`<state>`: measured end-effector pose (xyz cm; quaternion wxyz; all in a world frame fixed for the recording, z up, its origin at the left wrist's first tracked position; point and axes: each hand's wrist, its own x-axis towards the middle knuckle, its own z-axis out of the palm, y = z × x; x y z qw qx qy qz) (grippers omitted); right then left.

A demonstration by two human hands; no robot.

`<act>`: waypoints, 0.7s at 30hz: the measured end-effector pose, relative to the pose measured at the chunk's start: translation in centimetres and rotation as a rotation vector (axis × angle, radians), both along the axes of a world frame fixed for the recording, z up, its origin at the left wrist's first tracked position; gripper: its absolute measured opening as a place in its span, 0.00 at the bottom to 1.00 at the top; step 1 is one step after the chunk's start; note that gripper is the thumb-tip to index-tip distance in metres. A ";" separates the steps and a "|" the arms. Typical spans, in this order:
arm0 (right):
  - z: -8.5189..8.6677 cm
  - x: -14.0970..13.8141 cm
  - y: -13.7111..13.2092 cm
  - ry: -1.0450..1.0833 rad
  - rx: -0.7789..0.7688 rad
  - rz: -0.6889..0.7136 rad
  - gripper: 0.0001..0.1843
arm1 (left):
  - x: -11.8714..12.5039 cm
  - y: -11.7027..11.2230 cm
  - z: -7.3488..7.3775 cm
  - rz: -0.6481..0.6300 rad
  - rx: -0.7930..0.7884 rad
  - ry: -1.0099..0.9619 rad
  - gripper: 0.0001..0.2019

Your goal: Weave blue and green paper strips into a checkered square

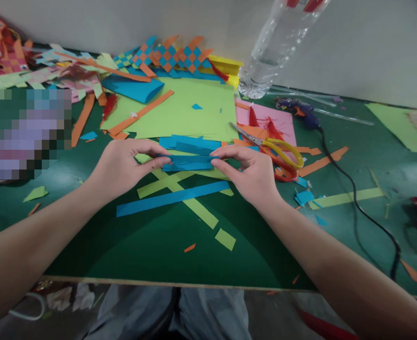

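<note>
A blue paper strip [190,161] is stretched between my two hands, just above the green table. My left hand [126,163] pinches its left end between thumb and fingers. At the other end, my right hand [249,172] has the same kind of pinch. Behind the held strip lie more blue strips [190,142]. Closer to me, a long blue strip [173,198] crosses light green strips [197,208]. Scissors [279,151] with yellow and orange handles rest beside my right hand, blades pointing left.
Light green sheets [194,104] lie behind my hands. Woven paper fish [169,54] stand at the back, near a water bottle [275,47]. A glue gun [300,113] trails its black cord [350,182] along the right. Paper scraps [303,196] are scattered about. A blurred-out object [24,137] sits left.
</note>
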<state>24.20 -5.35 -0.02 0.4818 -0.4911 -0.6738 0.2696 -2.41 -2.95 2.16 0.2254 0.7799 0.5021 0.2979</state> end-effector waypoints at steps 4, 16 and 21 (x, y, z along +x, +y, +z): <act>0.0 0.0 0.0 -0.005 0.008 -0.023 0.03 | 0.0 0.1 -0.1 -0.013 0.006 -0.007 0.12; 0.0 0.0 0.0 0.004 -0.010 -0.060 0.04 | -0.2 0.1 -0.2 -0.004 0.014 0.012 0.13; 0.0 0.1 0.1 0.008 0.012 0.002 0.02 | -0.4 0.3 -0.3 0.000 0.023 0.018 0.13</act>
